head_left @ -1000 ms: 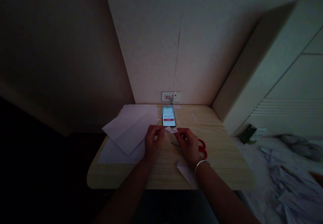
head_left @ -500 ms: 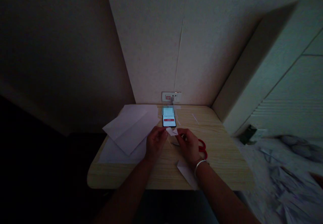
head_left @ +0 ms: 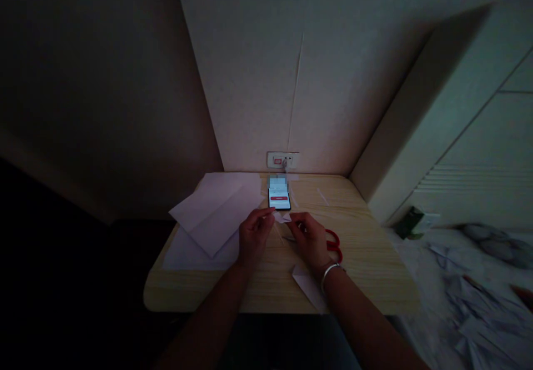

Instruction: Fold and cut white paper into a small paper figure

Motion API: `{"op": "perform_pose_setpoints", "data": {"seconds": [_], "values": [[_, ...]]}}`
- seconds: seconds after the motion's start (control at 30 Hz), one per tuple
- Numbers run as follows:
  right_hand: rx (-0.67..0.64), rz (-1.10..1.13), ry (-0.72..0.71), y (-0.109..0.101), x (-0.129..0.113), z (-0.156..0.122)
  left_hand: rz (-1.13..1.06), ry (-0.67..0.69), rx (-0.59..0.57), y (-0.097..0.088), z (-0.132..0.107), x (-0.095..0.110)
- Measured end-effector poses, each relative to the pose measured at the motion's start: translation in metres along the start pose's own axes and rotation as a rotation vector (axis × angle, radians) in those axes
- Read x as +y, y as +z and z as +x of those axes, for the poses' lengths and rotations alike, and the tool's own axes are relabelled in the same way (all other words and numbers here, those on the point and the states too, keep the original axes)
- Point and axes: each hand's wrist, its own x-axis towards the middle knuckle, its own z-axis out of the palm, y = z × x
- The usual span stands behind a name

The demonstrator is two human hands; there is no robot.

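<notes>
A small folded piece of white paper [head_left: 283, 217] is held between both hands above the wooden table [head_left: 366, 259]. My left hand [head_left: 254, 234] pinches its left end and my right hand [head_left: 310, 239] pinches its right end. A silver bangle sits on my right wrist. Just beyond the paper a lit phone [head_left: 278, 195] lies flat. Red-handled scissors [head_left: 335, 242] lie partly hidden behind my right hand.
Large white sheets [head_left: 212, 214] overlap on the table's left half. A folded paper scrap [head_left: 306, 284] lies near the front edge by my right wrist. A wall socket [head_left: 282, 160] sits behind the phone. Scattered paper pieces [head_left: 470, 298] cover the bed at the right.
My fingers shifted slightly on the small paper; my left fingertips moved closer to it. Nothing else moved.
</notes>
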Motion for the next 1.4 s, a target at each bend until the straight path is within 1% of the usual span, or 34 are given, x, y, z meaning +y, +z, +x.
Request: {"op": "perform_pose_setpoints", "data": {"seconds": [0.2, 0.43, 0.6, 0.8, 1.0, 1.1, 1.17, 1.3, 1.4], "values": [[-0.008, 0.067, 0.074, 0.001, -0.002, 0.000, -0.005, -0.013, -0.030, 0.000, -0.001, 0.000], [-0.016, 0.113, 0.087, 0.002, -0.005, 0.002, -0.032, 0.021, -0.025, 0.005, -0.001, 0.000], [-0.032, 0.211, 0.086, 0.006, -0.001, 0.002, -0.041, -0.004, -0.023, 0.007, -0.001, 0.000], [-0.048, 0.331, 0.167, 0.008, 0.000, 0.001, -0.037, -0.021, -0.025, 0.007, -0.002, -0.001], [-0.045, 0.322, 0.155, 0.007, 0.000, 0.001, -0.015, -0.018, -0.036, 0.007, -0.002, 0.000], [-0.017, 0.267, 0.113, 0.005, -0.002, 0.001, 0.042, 0.046, -0.051, 0.006, -0.003, -0.003], [0.000, 0.235, 0.076, 0.003, -0.003, 0.000, 0.114, 0.130, -0.063, 0.004, -0.003, -0.005], [0.010, 0.271, -0.006, 0.001, -0.004, 0.000, 0.225, 0.307, -0.066, 0.001, -0.005, -0.010], [0.023, 0.264, -0.058, 0.000, -0.002, 0.000, 0.260, 0.368, -0.090, -0.001, -0.005, -0.011]]}}
